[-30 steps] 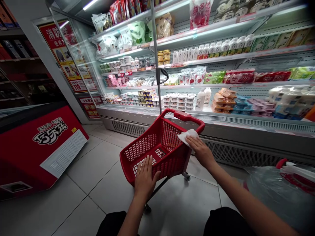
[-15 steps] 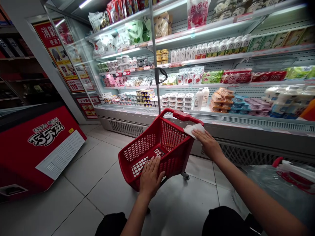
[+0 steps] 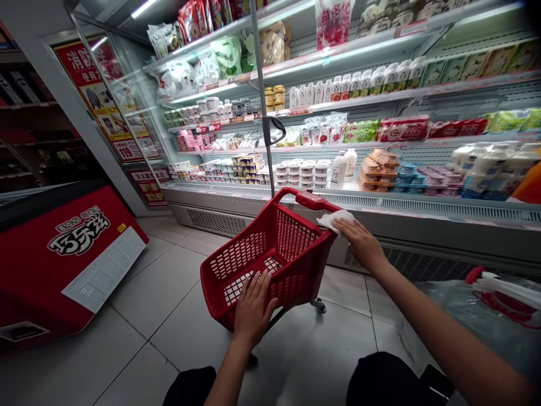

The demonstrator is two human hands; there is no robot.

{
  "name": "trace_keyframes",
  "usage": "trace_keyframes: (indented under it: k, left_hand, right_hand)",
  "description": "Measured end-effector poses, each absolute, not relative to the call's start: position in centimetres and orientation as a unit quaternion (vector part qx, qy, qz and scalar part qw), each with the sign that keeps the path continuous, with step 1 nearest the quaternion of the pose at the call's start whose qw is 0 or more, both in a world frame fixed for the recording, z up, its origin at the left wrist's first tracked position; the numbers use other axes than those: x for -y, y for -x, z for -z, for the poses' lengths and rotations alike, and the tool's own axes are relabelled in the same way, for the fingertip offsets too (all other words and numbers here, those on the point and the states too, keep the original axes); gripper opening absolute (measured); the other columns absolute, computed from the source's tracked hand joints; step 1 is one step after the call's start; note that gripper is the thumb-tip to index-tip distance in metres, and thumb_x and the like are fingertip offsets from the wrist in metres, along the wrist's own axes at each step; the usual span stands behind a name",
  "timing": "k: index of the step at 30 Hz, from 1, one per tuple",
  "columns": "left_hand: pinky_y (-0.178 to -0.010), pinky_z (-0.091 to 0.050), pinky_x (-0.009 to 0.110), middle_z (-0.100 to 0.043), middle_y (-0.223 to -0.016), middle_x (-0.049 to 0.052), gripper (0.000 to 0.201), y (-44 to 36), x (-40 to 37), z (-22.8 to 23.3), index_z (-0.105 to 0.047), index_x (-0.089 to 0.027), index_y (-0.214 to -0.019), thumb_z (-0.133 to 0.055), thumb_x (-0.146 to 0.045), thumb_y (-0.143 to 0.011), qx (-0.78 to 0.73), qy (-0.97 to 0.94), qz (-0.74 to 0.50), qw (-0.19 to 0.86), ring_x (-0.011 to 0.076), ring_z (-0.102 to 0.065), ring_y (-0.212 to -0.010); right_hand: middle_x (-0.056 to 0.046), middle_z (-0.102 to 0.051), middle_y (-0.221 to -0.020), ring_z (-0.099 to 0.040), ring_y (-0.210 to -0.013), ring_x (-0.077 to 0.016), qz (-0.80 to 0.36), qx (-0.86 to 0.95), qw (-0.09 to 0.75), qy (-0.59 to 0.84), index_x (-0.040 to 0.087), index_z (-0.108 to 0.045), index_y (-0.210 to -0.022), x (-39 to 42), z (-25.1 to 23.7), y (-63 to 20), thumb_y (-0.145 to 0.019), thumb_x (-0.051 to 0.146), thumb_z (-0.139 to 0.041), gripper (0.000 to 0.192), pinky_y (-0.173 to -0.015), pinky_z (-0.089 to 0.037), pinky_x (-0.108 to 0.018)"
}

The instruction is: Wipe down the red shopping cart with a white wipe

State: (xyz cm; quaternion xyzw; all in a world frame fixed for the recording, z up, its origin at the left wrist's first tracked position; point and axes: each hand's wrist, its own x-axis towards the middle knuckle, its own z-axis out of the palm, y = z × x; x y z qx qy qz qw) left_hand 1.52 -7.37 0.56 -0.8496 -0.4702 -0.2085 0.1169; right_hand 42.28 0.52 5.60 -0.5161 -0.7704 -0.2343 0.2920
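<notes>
A small red plastic shopping cart (image 3: 253, 254) stands on the tiled floor in front of me, its basket with nothing in it. My left hand (image 3: 252, 307) grips the near rim of the basket. My right hand (image 3: 359, 239) presses a white cloth (image 3: 336, 219) flat against the far right top corner of the basket, just below the red handle (image 3: 313, 200).
An open chilled display (image 3: 380, 146) with yoghurt cups, bottles and packets runs along the back. A red chest freezer (image 3: 71, 254) stands at the left. A clear plastic bag (image 3: 473, 321) with a red-and-white spray bottle (image 3: 502, 287) lies at the right. My knees are at the bottom.
My right hand has slid the white cloth up and to the right along the basket's rim toward the handle. The left hand stays on the near rim.
</notes>
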Motion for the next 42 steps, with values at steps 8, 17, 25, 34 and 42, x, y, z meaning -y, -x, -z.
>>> trace_keyframes:
  k: [8,17,25,34,42]
  left_hand:
    - [-0.126,-0.028,0.049,-0.036,-0.166,0.005,0.073,-2.2,7.4,-0.1,-0.01,-0.026,-0.167,-0.043,-0.049,-0.106,0.477,0.843,0.217,0.122,0.025,-0.037,-0.152]
    - [-0.125,-0.031,0.048,-0.034,-0.167,0.006,0.075,-1.6,8.0,-0.3,-0.013,-0.027,-0.166,-0.043,-0.056,-0.104,0.489,0.835,0.218,0.122,0.0262,-0.039,-0.151]
    - [-0.125,-0.029,0.048,-0.033,-0.168,0.008,0.08,-3.0,8.3,0.3,-0.008,-0.024,-0.167,-0.043,-0.059,-0.103,0.491,0.833,0.224,0.121,0.0265,-0.035,-0.153]
    - [-0.124,-0.032,0.046,-0.027,-0.169,0.013,0.09,-3.5,8.5,-0.3,0.003,-0.018,-0.166,-0.044,-0.059,-0.102,0.48,0.84,0.226,0.114,0.0266,-0.031,-0.155]
    - [-0.123,-0.032,0.05,-0.034,-0.167,0.008,0.08,1.9,10.4,0.5,-0.003,-0.028,-0.167,-0.044,-0.055,-0.103,0.523,0.816,0.203,0.137,0.0271,-0.038,-0.152]
  right_hand:
    - [-0.009,-0.053,-0.155,-0.049,-0.144,-0.022,0.18,0.833,0.293,0.432,0.019,-0.041,-0.158,2.2,-1.0,-30.5,-0.091,0.002,-0.041,0.069,-0.121,-0.04,-0.045]
    - [-0.004,-0.05,-0.157,-0.048,-0.144,-0.0193,0.212,0.836,0.275,0.425,0.026,-0.031,-0.162,2.5,-3.1,-34.4,-0.091,-0.001,-0.037,0.076,-0.126,-0.031,-0.047]
    - [-0.005,-0.047,-0.159,-0.044,-0.148,-0.0214,0.217,0.783,0.317,0.489,0.024,-0.024,-0.165,3.0,-1.6,-33.7,-0.084,-0.004,-0.035,0.086,-0.123,-0.036,-0.048]
    - [-0.006,-0.05,-0.158,-0.046,-0.146,-0.0205,0.161,0.872,0.286,0.364,0.021,-0.031,-0.162,4.7,1.3,-25.3,-0.092,0.006,-0.046,0.073,-0.123,-0.038,-0.044]
    - [-0.006,-0.045,-0.161,-0.043,-0.148,-0.0204,0.199,0.804,0.3,0.473,0.026,-0.029,-0.163,1.9,-0.7,-34.3,-0.092,-0.002,-0.034,0.076,-0.124,-0.034,-0.048]
